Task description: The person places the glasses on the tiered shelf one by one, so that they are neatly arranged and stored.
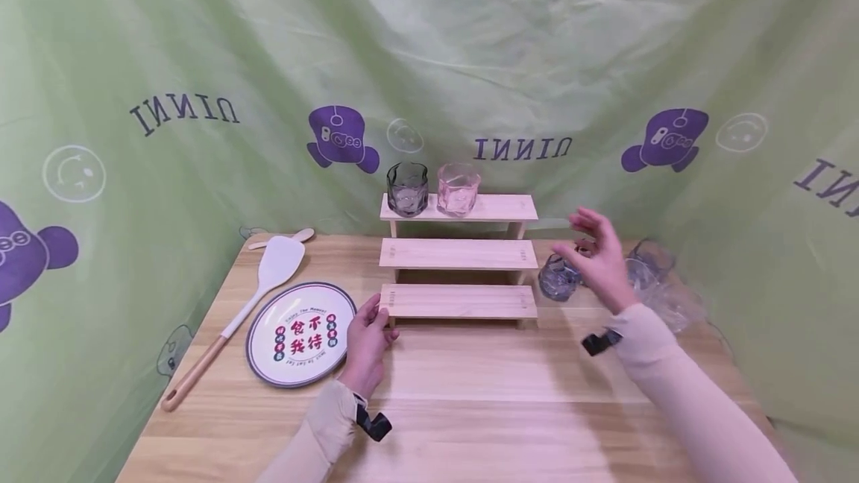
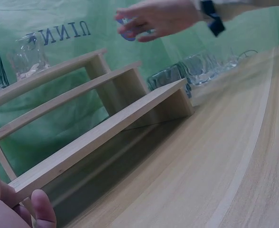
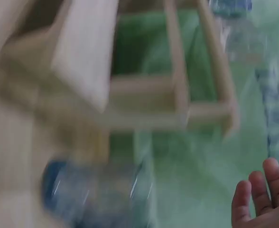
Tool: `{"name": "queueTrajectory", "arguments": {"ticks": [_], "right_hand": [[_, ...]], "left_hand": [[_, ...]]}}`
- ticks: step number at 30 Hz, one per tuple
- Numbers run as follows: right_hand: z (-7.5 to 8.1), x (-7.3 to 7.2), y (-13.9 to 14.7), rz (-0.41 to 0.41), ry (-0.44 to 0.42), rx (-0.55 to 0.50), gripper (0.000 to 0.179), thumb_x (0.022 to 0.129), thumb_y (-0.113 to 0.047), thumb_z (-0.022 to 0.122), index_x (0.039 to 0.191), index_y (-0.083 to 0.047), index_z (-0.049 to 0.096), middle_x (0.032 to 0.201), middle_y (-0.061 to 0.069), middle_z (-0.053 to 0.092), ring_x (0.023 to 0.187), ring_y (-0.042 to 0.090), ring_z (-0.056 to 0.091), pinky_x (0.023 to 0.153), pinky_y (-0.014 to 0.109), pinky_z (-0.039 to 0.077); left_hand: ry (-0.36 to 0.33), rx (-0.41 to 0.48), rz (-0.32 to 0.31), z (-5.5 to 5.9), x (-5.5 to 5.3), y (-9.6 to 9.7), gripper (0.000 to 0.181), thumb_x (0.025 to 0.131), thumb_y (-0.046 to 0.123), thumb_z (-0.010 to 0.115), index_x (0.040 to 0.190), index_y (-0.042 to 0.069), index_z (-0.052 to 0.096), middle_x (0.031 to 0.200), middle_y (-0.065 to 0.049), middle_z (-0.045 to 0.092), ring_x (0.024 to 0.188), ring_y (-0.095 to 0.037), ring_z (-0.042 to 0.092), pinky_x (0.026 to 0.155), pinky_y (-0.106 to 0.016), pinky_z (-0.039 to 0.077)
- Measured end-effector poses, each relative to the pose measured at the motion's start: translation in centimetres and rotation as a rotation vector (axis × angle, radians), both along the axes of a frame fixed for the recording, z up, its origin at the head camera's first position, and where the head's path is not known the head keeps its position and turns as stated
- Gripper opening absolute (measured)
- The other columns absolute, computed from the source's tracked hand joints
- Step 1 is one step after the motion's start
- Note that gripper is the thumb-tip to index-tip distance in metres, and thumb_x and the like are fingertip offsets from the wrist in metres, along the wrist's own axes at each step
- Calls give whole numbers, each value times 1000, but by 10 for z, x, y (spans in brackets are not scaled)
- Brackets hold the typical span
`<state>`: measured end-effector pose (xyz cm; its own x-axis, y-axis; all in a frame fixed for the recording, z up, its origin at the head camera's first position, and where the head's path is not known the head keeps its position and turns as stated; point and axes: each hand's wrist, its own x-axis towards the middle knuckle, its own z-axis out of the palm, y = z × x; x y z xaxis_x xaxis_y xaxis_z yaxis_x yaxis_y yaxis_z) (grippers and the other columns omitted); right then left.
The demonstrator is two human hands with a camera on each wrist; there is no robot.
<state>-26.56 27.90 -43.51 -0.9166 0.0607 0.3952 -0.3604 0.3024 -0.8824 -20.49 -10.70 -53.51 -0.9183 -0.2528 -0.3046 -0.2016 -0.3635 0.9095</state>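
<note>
A three-tier wooden display stand point(image 1: 459, 301) stands mid-table. My left hand point(image 1: 367, 345) grips the left end of its lowest tier; in the left wrist view, fingers point(image 2: 44, 209) curl around that corner. A smoky grey glass point(image 1: 407, 191) and a pink glass point(image 1: 458, 191) sit side by side on the top tier. My right hand point(image 1: 602, 263) is raised right of the stand, thumb and fingers apart, holding nothing. Behind and below it, a blue glass point(image 1: 558, 279) rests on the table beside the stand, blurred in the right wrist view point(image 3: 97, 192).
Farther right stand more clear and bluish glasses point(image 1: 652, 259), overlapping so their number is unclear. On the left lie a printed plate point(image 1: 302, 367), a white spatula point(image 1: 280, 263) with a wooden handle, and a small spoon-like utensil point(image 1: 304, 235). Green curtain point(image 1: 268, 36) surrounds the table.
</note>
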Motion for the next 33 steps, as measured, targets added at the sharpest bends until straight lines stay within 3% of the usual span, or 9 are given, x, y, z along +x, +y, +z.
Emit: {"name": "queueTrajectory", "arguments": {"ticks": [4, 8, 11, 16, 21, 25, 28, 30, 33], "right_hand": [[-26, 22, 60, -170, -29, -14, 82, 86, 0, 80, 154, -12, 36, 142, 20, 48, 127, 29, 47, 105, 23, 45], [-52, 40, 110, -384, -78, -15, 80, 88, -5, 79, 154, -16, 35, 143, 11, 48, 127, 21, 46, 110, 30, 41], [-67, 52, 136, -456, -151, 24, 80, 91, -17, 79, 156, -20, 32, 150, 9, 42, 134, 21, 39, 117, 38, 32], [-86, 70, 159, -390, -304, 112, 89, 95, -33, 73, 163, -24, 15, 166, 11, 16, 149, 34, 14, 121, 57, 10], [-98, 80, 166, -332, -383, 88, 94, 96, -37, 71, 164, -27, 6, 166, 17, 8, 148, 43, 12, 120, 61, 9], [-99, 84, 168, -338, -422, 107, 90, 97, -40, 69, 164, -26, 10, 161, 24, 21, 140, 39, 29, 118, 41, 30], [-100, 86, 169, -346, -424, 146, 82, 99, -42, 66, 163, -21, 19, 150, 25, 35, 121, 27, 44, 94, 17, 44], [-100, 87, 170, -332, -415, 175, 79, 100, -42, 65, 162, -17, 23, 144, 23, 39, 111, 17, 46, 78, 11, 44], [-101, 88, 171, -285, -394, 219, 79, 101, -40, 63, 162, -14, 21, 146, 25, 39, 108, 5, 45, 77, 8, 42]], "left_hand": [[-3, 2, -1, 0, 1, -2, 46, 104, 2, 52, 150, 5, 46, 127, -15, 40, 100, -23, 49, 70, -26, 56], [5, 0, -3, 1, 0, -5, 47, 105, 3, 52, 151, 5, 45, 128, -15, 41, 99, -23, 50, 66, -24, 55], [9, -3, -1, 2, -1, -7, 47, 105, 3, 52, 151, 5, 45, 129, -16, 41, 100, -24, 50, 66, -23, 55], [-1, 3, 7, 1, -2, -7, 46, 104, 2, 52, 149, 6, 47, 128, -15, 41, 100, -23, 49, 67, -23, 55], [-1, 5, 9, 0, -3, -4, 45, 104, 1, 52, 149, 5, 47, 127, -15, 41, 101, -23, 49, 68, -25, 55], [-2, 6, 12, -1, -2, -5, 45, 104, 1, 51, 149, 4, 47, 127, -15, 41, 100, -23, 49, 67, -24, 55], [-5, 6, 9, -2, -2, -6, 46, 104, 2, 51, 150, 4, 46, 128, -15, 41, 101, -23, 49, 66, -24, 54], [-5, 11, 5, -2, -2, -6, 46, 104, 2, 51, 150, 4, 45, 128, -15, 40, 101, -24, 49, 66, -23, 54], [-6, 15, 0, -1, -2, -7, 47, 104, 2, 51, 150, 5, 45, 129, -15, 40, 102, -24, 49, 66, -23, 54]]}}
